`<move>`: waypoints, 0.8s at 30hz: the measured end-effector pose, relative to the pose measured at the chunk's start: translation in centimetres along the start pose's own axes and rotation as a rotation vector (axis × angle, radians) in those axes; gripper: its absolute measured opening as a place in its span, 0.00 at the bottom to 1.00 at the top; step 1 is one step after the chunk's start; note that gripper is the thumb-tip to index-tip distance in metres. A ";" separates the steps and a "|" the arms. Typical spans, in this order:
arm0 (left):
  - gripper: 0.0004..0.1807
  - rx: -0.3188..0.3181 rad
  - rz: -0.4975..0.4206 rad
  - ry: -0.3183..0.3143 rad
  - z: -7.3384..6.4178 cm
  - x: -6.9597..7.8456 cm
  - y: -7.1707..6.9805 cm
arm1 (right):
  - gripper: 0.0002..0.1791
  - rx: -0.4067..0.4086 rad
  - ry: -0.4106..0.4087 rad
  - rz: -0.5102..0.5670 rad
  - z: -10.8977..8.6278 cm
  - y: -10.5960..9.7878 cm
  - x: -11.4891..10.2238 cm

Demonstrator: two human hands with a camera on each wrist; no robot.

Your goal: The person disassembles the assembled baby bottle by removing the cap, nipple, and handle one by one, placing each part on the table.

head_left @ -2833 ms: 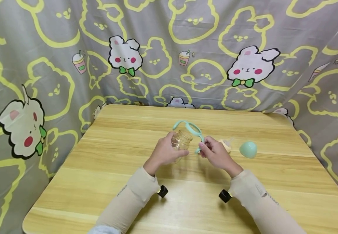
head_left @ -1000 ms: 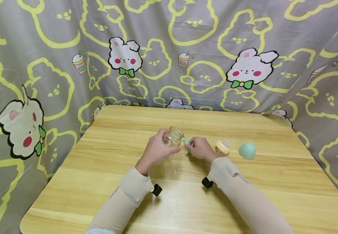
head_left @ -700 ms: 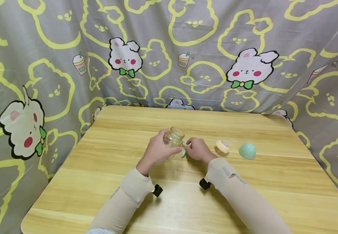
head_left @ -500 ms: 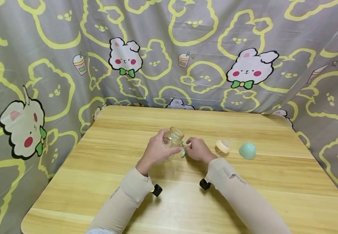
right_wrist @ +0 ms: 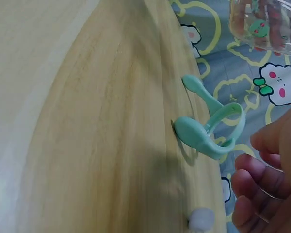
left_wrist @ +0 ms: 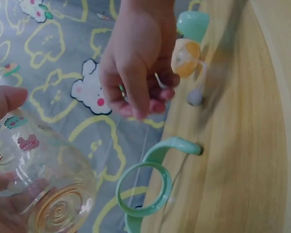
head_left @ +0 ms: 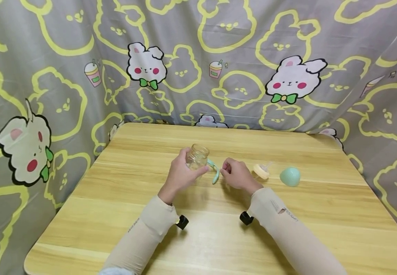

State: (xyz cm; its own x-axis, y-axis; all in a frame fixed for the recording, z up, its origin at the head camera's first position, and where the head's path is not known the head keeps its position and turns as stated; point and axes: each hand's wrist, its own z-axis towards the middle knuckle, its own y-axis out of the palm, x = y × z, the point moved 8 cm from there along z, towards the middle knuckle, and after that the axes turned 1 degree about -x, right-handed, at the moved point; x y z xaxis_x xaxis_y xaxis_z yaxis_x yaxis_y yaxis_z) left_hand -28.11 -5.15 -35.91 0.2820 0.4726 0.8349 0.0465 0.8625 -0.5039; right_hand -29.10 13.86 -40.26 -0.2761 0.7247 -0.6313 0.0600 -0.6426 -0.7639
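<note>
My left hand (head_left: 180, 175) grips a clear amber baby bottle (head_left: 198, 153) round its body, its open neck tilted up. In the left wrist view the bottle (left_wrist: 48, 179) shows small printed animals and a ringed base. A mint-green bottle handle (head_left: 215, 172), a ring with two curved arms, stands on the table just right of the bottle. The right wrist view shows its arm ends (right_wrist: 189, 131) resting on the wood. My right hand (head_left: 237, 175) hovers beside the handle, fingers loosely curled and holding nothing, with a gap between fingertips and ring.
Right of my right hand lies a pale orange collar with a teat and straw (head_left: 261, 172); its straw weight (left_wrist: 195, 97) touches the table. Beyond it sits a mint-green domed cap (head_left: 290, 177). A patterned curtain (head_left: 184, 57) hangs behind the wooden table (head_left: 212, 244).
My right hand has brought the handle down to the table, let go and drawn back right. My left hand has moved left and slightly up with the bottle.
</note>
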 end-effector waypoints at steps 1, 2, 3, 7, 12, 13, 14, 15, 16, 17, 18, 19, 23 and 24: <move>0.44 0.016 -0.013 0.001 0.1 -0.1 -0.2 | 0.05 0.006 -0.001 0.003 -0.1 -0.2 0.0; 0.43 0.031 -0.020 0.002 0.3 -0.3 -0.4 | 0.05 0.008 -0.006 0.005 -0.2 -0.4 0.1; 0.43 0.042 -0.028 0.002 0.4 -0.4 -0.5 | 0.05 0.009 -0.007 0.009 -0.3 -0.6 0.1; 0.43 0.073 -0.027 0.002 0.7 -1.0 -1.3 | 0.05 0.026 -0.042 -0.006 -0.9 -1.4 0.3; 0.44 0.112 -0.019 -0.028 0.9 -2.2 -2.1 | 0.07 0.052 -0.091 -0.054 -2.1 -2.1 0.3; 0.45 0.118 -0.021 -0.038 1.0 -2.5 -2.2 | 0.09 0.062 -0.098 -0.068 -2.3 -2.3 0.4; 0.44 0.127 -0.022 -0.047 1.0 -2.8 -2.3 | 0.12 0.076 -0.110 -0.092 -2.7 -2.5 0.4; 0.44 0.134 -0.022 -0.060 1.1 -3.2 -2.4 | 0.15 0.090 -0.122 -0.122 -3.0 -2.6 0.4; 0.44 0.142 -0.028 -0.071 1.1 -3.5 -2.5 | 0.19 0.108 -0.139 -0.159 -3.3 -2.8 0.4; 0.44 0.149 -0.025 -0.082 1.1 -3.9 -2.6 | 0.22 0.128 -0.157 -0.203 -3.6 -3.0 0.4; 0.44 0.158 -0.018 -0.095 1.1 -4.2 -2.7 | 0.25 0.146 -0.176 -0.256 -3.8 -3.2 0.4; 0.44 0.162 -0.009 -0.105 1.1 -4.6 -2.8 | 0.27 0.164 -0.194 -0.309 -4.1 -3.4 0.3; 0.46 0.147 0.016 -0.123 1.2 -5.7 -3.0 | 0.37 0.178 -0.191 -0.472 -4.7 -3.9 0.5; 0.46 0.139 0.016 -0.125 1.3 -5.9 -3.0 | 0.39 0.172 -0.171 -0.496 -4.8 -4.1 0.7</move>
State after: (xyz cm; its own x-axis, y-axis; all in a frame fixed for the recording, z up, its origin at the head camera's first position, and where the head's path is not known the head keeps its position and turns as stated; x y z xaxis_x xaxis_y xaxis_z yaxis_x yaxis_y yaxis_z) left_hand -31.17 -10.30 -39.06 0.1604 0.4977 0.8524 -0.0921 0.8673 -0.4891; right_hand -24.93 18.24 -38.24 -0.3840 0.9095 -0.1593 -0.2706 -0.2758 -0.9224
